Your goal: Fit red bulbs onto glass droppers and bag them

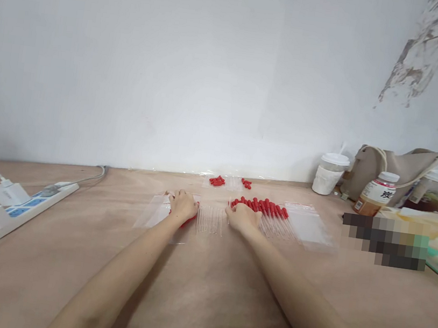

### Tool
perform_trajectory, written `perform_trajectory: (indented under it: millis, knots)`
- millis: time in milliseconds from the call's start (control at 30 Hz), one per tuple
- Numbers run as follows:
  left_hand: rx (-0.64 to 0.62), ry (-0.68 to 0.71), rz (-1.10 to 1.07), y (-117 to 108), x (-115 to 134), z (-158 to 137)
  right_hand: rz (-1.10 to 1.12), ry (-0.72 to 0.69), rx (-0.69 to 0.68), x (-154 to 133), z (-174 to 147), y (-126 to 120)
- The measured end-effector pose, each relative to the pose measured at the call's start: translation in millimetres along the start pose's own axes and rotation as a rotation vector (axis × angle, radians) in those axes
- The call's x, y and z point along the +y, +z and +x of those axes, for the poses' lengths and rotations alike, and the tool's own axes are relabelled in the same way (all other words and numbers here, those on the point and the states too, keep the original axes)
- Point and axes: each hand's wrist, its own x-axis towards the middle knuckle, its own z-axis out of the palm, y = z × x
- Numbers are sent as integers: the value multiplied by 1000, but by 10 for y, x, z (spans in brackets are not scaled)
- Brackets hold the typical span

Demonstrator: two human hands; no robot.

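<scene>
My left hand (182, 205) is curled down over small red pieces (188, 221) lying on a clear plastic bag (146, 217). Its fingertips are partly hidden, so what they grip does not show. In front of the red-headed sticks, my right hand (244, 217) has thumb and fingers drawn together; anything between them is too small to make out. The red-headed sticks (267, 208) lie side by side, their thin clear shafts toward me. Between my hands is a row of thin clear sticks (210, 220) without red heads.
Two small heaps of red pieces (217, 180) lie on clear plastic near the wall. A zip bag (308, 225) is at right. Farther right stand a lidded cup (327, 175), a bottle (378, 194) and a grey bag (402, 162). A power strip (29, 209) with cables is at left.
</scene>
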Motion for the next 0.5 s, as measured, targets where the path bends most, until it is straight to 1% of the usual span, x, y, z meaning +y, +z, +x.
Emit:
perform_trajectory:
  millis: [100, 167, 200, 233, 267, 300, 367, 433, 500]
  knots:
    - [61, 58, -67, -166, 44, -146, 6, 25, 34, 77, -33, -127]
    - [70, 147, -136, -279, 51, -348, 13, 14, 77, 163, -91, -215]
    - [54, 192, -172, -320, 44, -479, 35, -17, 110, 215, -132, -248]
    - [22, 247, -227, -347, 31, -621, 75, -71, 141, 272, -182, -268]
    - [-30, 323, -393, -357, 14, -767, 130, -144, 167, 330, -241, -271]
    - [-84, 366, -540, -352, -6, -906, 190, -229, 186, 386, -307, -256]
    - [-169, 374, -706, -312, -37, -1131, 283, -385, 208, 480, -458, -178]
    - [-204, 378, -761, -263, -46, -1258, 303, -477, 240, 536, -613, -71]
    - [-207, 409, -734, -237, -32, -1303, 280, -542, 260, 551, -747, 15]
